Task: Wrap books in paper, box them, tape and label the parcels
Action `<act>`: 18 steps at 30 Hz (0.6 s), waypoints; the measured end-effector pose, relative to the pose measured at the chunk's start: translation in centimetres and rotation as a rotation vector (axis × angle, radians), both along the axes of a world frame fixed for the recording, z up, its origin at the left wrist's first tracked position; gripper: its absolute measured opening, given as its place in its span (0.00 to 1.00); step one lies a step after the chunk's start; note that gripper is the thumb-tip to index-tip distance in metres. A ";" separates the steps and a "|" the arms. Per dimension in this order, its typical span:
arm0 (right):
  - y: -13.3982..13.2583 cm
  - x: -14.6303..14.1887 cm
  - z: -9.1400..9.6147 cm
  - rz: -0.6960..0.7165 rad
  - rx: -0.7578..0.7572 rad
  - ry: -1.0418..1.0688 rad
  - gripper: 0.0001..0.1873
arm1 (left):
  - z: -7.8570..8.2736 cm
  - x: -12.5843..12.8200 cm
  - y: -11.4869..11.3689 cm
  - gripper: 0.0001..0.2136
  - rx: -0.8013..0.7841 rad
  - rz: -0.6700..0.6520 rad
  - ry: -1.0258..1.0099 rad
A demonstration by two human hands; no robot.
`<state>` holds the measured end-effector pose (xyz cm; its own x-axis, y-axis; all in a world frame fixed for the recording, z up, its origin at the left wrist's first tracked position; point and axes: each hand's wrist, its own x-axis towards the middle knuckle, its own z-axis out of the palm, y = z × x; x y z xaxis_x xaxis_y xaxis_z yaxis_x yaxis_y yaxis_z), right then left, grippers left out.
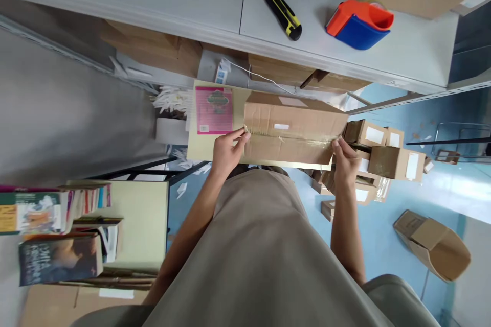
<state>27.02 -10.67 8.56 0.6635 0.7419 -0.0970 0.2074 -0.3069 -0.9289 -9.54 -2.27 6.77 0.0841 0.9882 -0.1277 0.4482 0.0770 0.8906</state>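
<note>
A long brown cardboard box [303, 120] lies in front of my body on a pale yellow table [201, 149]. Clear packing tape [307, 140] runs along the seam on its upper face, shiny and wrinkled toward the right. My left hand [229, 152] is pinched closed on the tape at the box's left edge. At the opposite edge, my right hand [345, 160] pinches the tape's other end. A pink book [214, 111] lies flat on the table, left of the box.
On the grey shelf above lie a yellow-and-black utility knife [279, 6] and an orange-and-blue tape dispenser [359, 24]. Packed boxes [397, 162] are stacked at right, near an open carton [433, 245] on the blue floor. Piles of books [61, 258] stand at lower left.
</note>
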 end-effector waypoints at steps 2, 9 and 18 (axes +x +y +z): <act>-2.1 -0.2 1.0 0.000 0.023 -0.061 0.26 | 0.0 -1.1 -0.6 0.13 0.030 -0.004 -0.087; -6.6 -1.8 -4.4 0.105 -0.145 -0.084 0.19 | -6.2 -4.5 -1.9 0.07 -0.142 -0.026 -0.193; -7.2 -3.7 -13.2 0.171 -0.372 0.195 0.33 | -12.7 -6.3 -1.6 0.07 -0.494 -0.120 0.189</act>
<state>23.33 -17.89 -4.60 0.4770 0.7305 -0.4887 0.1164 -0.6037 -0.7887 -15.80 -3.92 -5.93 0.1233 0.7916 -0.5985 0.6287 0.4043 0.6643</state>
